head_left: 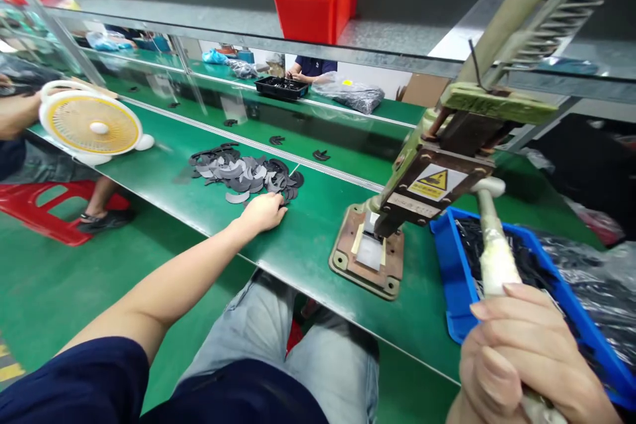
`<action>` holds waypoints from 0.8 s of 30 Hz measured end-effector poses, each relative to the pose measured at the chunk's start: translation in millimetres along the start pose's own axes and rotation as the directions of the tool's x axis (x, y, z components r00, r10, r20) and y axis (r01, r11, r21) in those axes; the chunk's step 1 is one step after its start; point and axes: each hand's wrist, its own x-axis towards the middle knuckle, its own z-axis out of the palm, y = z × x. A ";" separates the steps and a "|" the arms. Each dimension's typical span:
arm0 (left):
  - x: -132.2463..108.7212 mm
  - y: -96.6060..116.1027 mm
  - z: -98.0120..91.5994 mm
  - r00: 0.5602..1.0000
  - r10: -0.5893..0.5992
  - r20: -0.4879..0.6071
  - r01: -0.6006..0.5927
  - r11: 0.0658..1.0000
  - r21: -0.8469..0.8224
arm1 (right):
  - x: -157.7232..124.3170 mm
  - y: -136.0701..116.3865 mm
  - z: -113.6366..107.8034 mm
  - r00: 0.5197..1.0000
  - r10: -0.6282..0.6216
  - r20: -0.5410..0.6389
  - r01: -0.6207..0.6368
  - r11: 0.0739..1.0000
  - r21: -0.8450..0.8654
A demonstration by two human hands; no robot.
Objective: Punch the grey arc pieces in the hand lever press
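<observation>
My left hand (265,212) is at the near right edge of a pile of flat, curved grey pieces (241,172) on the green bench. Its fingers are curled downward, and whatever is under them is hidden. In the lower right, my right hand (529,358) is wrapped round the pale lever handle (497,252) of a hand press. The green and brown press (432,172) carries a yellow warning label. Its base plate (342,245) rests on the bench in front of me, with a small light metal plate (370,252) under the ram.
Right of the press stands a blue bin (450,291) of dark parts beside plastic-wrapped goods (596,285). A fan (94,126) is at the left near another person. Dark pieces (321,155) lie on the green strip behind the rail. A red bin (308,6) sits on the shelf above.
</observation>
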 end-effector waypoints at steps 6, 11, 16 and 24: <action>-3.8 10.9 -5.7 0.989 0.137 -0.058 -0.138 0.990 -0.012 | 2.0 2.3 -2.5 1.000 -0.006 0.008 0.006 1.000 -0.009; -7.2 26.2 -13.7 0.939 0.339 -0.063 -0.344 0.935 -0.086 | -5.8 10.2 -0.7 0.998 0.031 -0.053 -0.033 0.999 -0.040; -6.4 64.2 -16.3 0.878 0.479 0.020 -0.467 0.865 -0.183 | -2.0 0.5 2.0 1.000 -0.002 -0.027 0.002 1.000 0.001; 9.8 111.0 10.0 0.977 0.190 0.093 -0.035 0.581 -0.813 | 2.4 -12.1 0.1 0.999 0.022 0.047 -0.022 1.000 -0.010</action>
